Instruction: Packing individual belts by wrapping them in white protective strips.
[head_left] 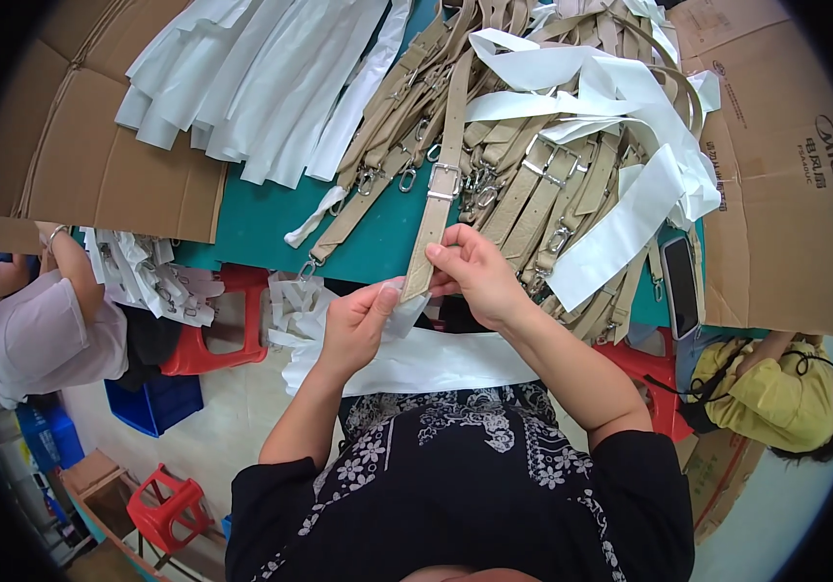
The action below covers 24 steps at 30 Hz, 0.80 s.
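Note:
A beige leather strap [429, 233] with a silver buckle hangs toward me off the near edge of the table. My right hand [479, 276] pinches it near its pointed lower end, thumb on top. Right beside that tip, my left hand [353, 325] is closed, thumb against bent fingers. From its grip a white paper strip [405, 320] runs under the strap's end; the fingers behind are partly hidden. Across my lap lies a white sheet [436, 364].
A heap of beige straps [523, 209] with metal clips covers the green table [256, 218]. White strips [261, 87] lie at far left, and loose white paper [620, 97] tops the heap. Cardboard [775, 175] flanks it near a phone [679, 286]. People sit on both sides.

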Motion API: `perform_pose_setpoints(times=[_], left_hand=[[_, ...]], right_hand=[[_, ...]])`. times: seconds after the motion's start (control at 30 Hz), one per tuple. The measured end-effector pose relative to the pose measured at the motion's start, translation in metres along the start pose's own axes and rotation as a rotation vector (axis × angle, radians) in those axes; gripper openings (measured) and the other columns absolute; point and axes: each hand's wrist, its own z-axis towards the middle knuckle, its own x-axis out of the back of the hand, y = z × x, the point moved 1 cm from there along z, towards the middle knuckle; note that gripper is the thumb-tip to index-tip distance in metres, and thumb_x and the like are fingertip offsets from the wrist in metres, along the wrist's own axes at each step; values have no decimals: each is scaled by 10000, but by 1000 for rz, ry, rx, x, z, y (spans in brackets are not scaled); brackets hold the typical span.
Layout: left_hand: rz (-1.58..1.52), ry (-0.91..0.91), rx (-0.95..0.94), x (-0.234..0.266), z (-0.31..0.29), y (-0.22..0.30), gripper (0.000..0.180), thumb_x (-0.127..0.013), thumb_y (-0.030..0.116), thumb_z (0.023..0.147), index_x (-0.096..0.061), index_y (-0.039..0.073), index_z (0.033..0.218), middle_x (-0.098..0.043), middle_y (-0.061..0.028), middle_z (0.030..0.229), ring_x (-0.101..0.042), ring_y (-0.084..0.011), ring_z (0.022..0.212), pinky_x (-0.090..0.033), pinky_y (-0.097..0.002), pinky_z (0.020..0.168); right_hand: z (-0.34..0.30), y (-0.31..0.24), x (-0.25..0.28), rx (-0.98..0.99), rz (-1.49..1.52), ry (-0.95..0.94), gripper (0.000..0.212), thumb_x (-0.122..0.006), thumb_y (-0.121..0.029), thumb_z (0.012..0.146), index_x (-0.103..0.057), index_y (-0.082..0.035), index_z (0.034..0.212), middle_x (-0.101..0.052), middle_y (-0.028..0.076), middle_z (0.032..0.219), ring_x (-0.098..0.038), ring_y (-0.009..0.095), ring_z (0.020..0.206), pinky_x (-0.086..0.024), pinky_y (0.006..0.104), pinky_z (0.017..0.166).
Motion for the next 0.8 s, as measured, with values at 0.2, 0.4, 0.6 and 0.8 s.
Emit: perform_pose_setpoints(times=[0.2, 0.4, 0.6, 0.8], left_hand=[[62, 41, -144, 2, -8, -1, 331, -484, 238, 941, -599, -24, 1107, -640, -16, 869, -521, -38, 748, -433, -193, 658], [513, 158, -570, 4, -7, -2, 414, -698, 249, 769, -617, -15, 1078, -624, -73, 688, -556, -125, 560, -427, -222, 534], [691, 261, -823, 2, -9, -4, 521, -786, 258, 609, -629, -13, 1026, -568, -81, 591, -560, -202, 487, -422, -242, 454], [-18, 236, 92, -4, -5, 7, 378, -727, 131, 753, -614, -25, 1079, -649, -31, 790, -571, -59, 679, -454, -185, 617]], right_hand=[[-3, 3, -13, 45, 11, 41, 180, -491, -209, 925, -410, -63, 991, -627, 74, 817, -639, 141, 682, -528, 264, 582], [-4, 12, -19, 67, 30, 122, 180, -467, -207, 934, -394, -53, 993, -628, 89, 820, -632, 141, 630, -512, 241, 522], [-5, 17, -22, 171, -67, 128, 168, -467, -160, 932, -373, -39, 1002, -627, 112, 845, -633, 137, 666, -516, 248, 529], [1, 24, -18, 444, 6, -42, 111, -497, -72, 910, -424, -34, 984, -599, 141, 1036, -595, 135, 901, -495, 279, 800]])
